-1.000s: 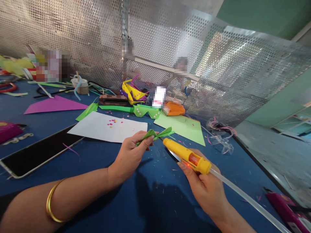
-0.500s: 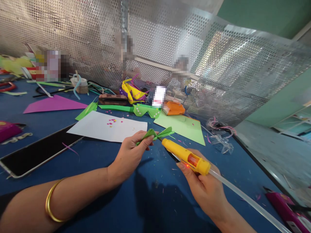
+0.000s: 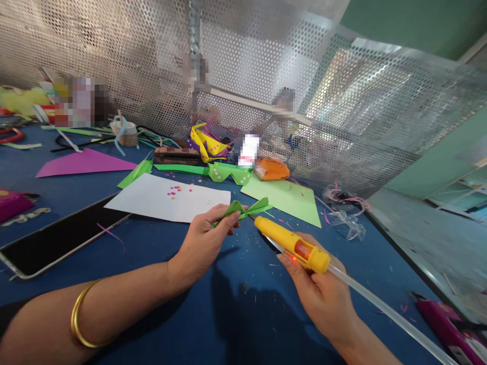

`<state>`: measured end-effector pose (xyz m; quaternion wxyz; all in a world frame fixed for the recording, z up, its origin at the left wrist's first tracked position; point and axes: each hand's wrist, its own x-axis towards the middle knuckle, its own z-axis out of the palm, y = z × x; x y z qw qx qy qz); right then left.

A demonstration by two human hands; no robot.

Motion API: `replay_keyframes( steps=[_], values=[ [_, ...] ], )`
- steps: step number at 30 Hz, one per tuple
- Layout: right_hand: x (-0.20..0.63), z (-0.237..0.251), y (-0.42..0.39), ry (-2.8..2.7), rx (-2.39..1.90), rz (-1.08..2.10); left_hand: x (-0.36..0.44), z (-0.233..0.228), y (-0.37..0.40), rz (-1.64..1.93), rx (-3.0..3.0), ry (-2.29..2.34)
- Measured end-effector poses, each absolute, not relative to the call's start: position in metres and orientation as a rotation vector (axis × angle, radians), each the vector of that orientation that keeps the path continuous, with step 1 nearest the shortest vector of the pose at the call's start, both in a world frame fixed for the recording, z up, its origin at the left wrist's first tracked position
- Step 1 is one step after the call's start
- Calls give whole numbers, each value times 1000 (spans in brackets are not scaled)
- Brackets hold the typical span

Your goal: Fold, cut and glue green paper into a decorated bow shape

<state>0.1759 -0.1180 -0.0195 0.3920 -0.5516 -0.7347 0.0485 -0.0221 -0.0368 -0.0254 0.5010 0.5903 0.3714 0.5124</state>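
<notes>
Yellow glue gun [image 3: 283,236], long axis diagonal, nozzle [image 3: 252,218] forward-left toward green paper [image 3: 259,206]

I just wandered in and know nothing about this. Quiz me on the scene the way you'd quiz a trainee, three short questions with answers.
1. True or false: the right hand holds the yellow glue gun.

2. What colour is the folded piece in the left hand?
A) purple
B) green
C) orange

3. Fill in the blank: the gold bangle is on the ____ arm.

Key:
1. True
2. B
3. left
</notes>
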Motion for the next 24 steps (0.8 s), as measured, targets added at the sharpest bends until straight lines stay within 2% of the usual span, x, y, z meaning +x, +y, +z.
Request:
replay_keyframes(
  steps=[24],
  values=[
    [177,-21,-118,-1843,-1428,85,-22,-25,-38,1234,1388,898]
  ],
)
